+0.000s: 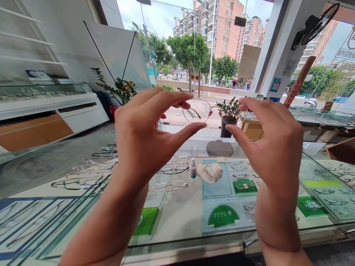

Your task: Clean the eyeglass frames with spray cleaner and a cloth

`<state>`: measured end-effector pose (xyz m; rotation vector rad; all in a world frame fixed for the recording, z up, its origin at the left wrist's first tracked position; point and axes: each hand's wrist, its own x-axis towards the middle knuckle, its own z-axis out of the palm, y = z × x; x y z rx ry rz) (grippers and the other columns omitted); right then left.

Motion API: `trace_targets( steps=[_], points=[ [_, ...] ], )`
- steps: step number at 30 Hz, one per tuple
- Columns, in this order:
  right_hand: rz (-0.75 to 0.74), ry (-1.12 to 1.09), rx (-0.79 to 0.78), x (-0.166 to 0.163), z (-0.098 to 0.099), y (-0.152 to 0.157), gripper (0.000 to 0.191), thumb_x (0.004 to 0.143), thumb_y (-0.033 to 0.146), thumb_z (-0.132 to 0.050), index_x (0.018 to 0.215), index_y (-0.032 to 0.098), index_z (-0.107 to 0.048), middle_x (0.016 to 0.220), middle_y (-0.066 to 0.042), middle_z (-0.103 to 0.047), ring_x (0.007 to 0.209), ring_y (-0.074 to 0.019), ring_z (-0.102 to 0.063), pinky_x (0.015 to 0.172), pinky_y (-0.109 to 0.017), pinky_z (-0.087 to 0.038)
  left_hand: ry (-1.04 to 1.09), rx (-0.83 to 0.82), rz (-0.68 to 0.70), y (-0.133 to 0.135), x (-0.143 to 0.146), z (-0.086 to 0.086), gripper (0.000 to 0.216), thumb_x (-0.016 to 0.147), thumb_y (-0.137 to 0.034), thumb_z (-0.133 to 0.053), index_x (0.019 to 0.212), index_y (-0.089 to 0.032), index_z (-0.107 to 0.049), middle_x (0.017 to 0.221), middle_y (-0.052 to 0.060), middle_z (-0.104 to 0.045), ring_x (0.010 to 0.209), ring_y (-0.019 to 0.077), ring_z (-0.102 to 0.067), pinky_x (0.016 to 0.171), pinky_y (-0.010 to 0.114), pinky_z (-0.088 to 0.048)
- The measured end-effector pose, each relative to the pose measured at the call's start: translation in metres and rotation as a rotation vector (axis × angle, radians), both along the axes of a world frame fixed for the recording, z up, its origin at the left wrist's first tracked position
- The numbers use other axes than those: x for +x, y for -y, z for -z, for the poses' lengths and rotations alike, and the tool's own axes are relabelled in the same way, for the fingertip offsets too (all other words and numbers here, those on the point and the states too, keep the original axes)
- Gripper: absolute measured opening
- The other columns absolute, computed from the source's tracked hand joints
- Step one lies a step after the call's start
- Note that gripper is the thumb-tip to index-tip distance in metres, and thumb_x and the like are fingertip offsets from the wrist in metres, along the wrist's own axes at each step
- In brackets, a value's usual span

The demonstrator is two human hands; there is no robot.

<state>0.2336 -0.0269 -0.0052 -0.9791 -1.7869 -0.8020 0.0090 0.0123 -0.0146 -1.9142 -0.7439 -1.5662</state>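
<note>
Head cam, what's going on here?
A person holds a pair of thin-rimmed round eyeglasses up above the glass display counter. The left hand grips one lens side between thumb and fingers, the right hand the other. A small spray bottle stands on the counter, with a crumpled cloth beside it. Other eyeglass frames lie on display.

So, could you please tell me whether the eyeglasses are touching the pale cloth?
Apart: the head view shows the eyeglasses held between the left hand and right hand, with a clear gap above the pale cloth on the counter.
</note>
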Motion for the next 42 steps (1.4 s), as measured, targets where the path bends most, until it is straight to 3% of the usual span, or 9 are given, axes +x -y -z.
trace_targets(
  steps=[16,24,37,42],
  points=[
    [-0.055,-0.002,0.038,0.0035,-0.0001,-0.0039,0.032,0.094,0.035,-0.072,0.124,0.032,-0.064,0.109,-0.005,-0.075,0.106,-0.0328,-0.07,0.09,-0.051,-0.059,-0.005,0.003,0.042,0.0008,0.0016,-0.0001,0.038,0.08,-0.035,-0.086,0.11,-0.014,-0.077,0.091,0.004,-0.079,0.083,0.0153,-0.073,0.069,0.026,-0.052],
    [-0.064,-0.001,0.034,0.004,0.0017,-0.0071,0.031,0.096,0.034,-0.069,0.126,0.03,-0.063,0.111,-0.006,-0.074,0.107,-0.0327,-0.07,0.091,-0.051,-0.058,0.024,0.025,0.024,0.003,0.0024,0.0009,0.04,0.079,-0.039,-0.088,0.108,-0.016,-0.076,0.091,0.004,-0.079,0.086,0.0198,-0.072,0.067,0.03,-0.051],
    [-0.037,-0.007,0.034,0.0007,0.0012,-0.0023,0.034,0.098,0.034,-0.066,0.131,0.032,-0.061,0.111,-0.005,-0.071,0.111,-0.0325,-0.066,0.092,-0.051,-0.058,0.041,0.0,0.047,0.0023,0.0037,0.001,0.042,0.082,-0.053,-0.082,0.109,-0.022,-0.072,0.091,0.0,-0.079,0.085,0.0179,-0.073,0.061,0.03,-0.051],
    [-0.059,-0.036,0.047,-0.0007,0.0007,-0.0023,0.03,0.095,0.033,-0.068,0.125,0.031,-0.063,0.108,-0.007,-0.074,0.108,-0.034,-0.068,0.092,-0.053,-0.059,0.069,0.015,0.08,0.0026,0.0055,0.0001,0.046,0.078,-0.053,-0.086,0.105,-0.018,-0.074,0.088,0.002,-0.079,0.082,0.0171,-0.073,0.059,0.028,-0.049]
  ],
)
